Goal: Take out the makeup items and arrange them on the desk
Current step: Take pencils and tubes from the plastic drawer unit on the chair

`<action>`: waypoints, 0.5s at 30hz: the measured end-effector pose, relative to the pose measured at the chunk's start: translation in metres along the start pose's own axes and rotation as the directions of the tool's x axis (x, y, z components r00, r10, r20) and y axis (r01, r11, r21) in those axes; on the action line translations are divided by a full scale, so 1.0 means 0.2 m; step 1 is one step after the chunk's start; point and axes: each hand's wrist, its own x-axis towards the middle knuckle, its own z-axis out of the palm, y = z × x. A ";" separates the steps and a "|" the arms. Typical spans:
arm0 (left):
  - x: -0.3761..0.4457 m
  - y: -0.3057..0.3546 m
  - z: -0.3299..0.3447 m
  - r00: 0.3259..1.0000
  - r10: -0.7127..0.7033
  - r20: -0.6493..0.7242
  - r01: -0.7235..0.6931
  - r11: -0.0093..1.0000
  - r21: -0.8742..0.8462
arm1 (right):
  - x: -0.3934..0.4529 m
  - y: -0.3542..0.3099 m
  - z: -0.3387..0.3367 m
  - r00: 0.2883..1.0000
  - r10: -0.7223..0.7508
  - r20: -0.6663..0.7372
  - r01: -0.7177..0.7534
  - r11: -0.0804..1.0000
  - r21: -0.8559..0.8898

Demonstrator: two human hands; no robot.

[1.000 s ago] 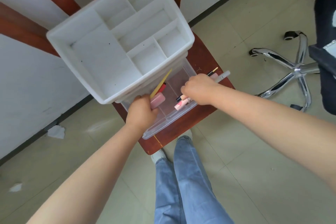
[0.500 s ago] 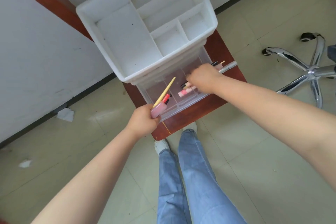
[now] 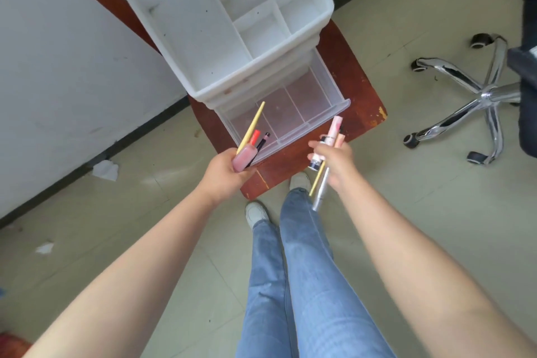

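A white organiser [image 3: 186, 38] with divided top compartments stands on a red-brown wooden chair seat [image 3: 357, 87]. Its clear bottom drawer [image 3: 293, 113] is pulled out and holds nothing. My left hand [image 3: 223, 171] grips a bundle of makeup items: a pink tube [image 3: 244, 157], a yellow stick [image 3: 251, 126], a red-capped item [image 3: 255, 137] and a thin black pencil [image 3: 261, 142]. My right hand [image 3: 334, 160] grips another bundle in front of the drawer: a pink-and-white tube [image 3: 331, 131], a peach stick [image 3: 340, 140], a silver pen [image 3: 321, 192] and a thin yellow stick [image 3: 316, 180].
A white wall panel [image 3: 72, 52] stands at the left. An office chair's chrome star base [image 3: 476, 96] stands on the tiled floor at the right. Crumpled paper scraps [image 3: 106, 170] lie on the floor by the wall. My jeans-clad legs and shoes [image 3: 296, 270] are below the seat.
My right hand has lifted its bundle of items out of the drawer and drawn back toward me. The left hand has also pulled back with its items. The drawer now shows nothing inside.
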 end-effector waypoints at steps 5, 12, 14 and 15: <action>-0.03 -0.02 -0.11 0.996 0.007 -0.087 -0.007 1.000 0.005 | -0.01 -0.03 0.20 0.995 -0.104 -0.005 0.104 0.995 -0.012; -0.05 -0.03 -0.23 0.980 0.017 -0.196 -0.010 0.999 0.037 | 0.03 -0.19 0.46 0.976 -0.134 0.170 0.170 0.960 -0.223; -0.05 -0.04 -0.26 0.977 0.007 -0.211 0.003 0.999 0.050 | 0.05 -0.22 0.54 0.969 -0.136 0.205 0.177 0.965 -0.195; -0.05 -0.04 -0.27 0.975 -0.002 -0.220 0.013 0.999 0.050 | 0.06 -0.23 0.56 0.971 -0.132 0.199 0.164 0.974 -0.156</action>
